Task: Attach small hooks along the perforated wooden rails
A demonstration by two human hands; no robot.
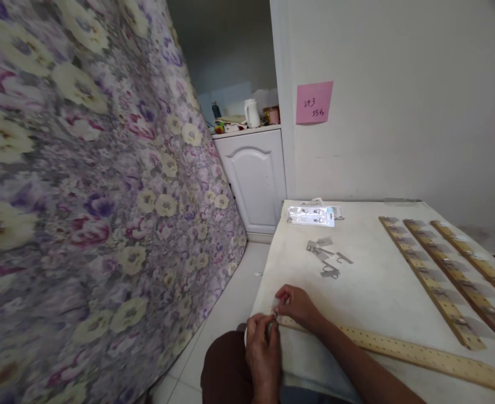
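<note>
One fitting step, we judge: our left hand (264, 343) clamps the perforated wooden strip (411, 349) at its nine-o'clock end, right hand (297, 306) pinches what may be a small hook (275, 316), calling for steady alignment next, loose hooks (330, 272) toward one o'clock.

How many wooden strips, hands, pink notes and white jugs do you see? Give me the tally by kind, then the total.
Wooden strips at the right: 3
Wooden strip at the near edge: 1
Hands: 2, left hand and right hand
Pink note: 1
White jug: 1
Total: 8
</note>
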